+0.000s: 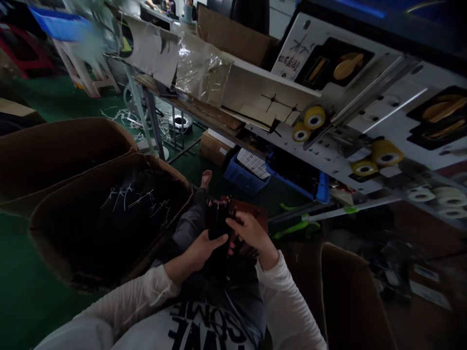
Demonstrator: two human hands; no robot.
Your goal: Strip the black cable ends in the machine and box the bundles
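A bundle of thin black strips or cables (218,218) with pinkish-copper ends at the top stands upright over my lap. Around its lower left side wraps my left hand (204,247), the thumb lying across the front. My right hand (250,232) is at the bundle's right side, its thumb and fingers closing near the upper part; the exact grip is hard to make out in the dim light. Behind the right hand sits a reddish-brown box or surface (260,214), partly hidden.
A cardboard box (40,243) with dark contents and white ties stands left. Another box (346,253) is at right. Ahead is a workbench (215,114) with yellow rollers (314,117); blue bins (242,177) lie beneath. A green-handled item (295,228) is at right.
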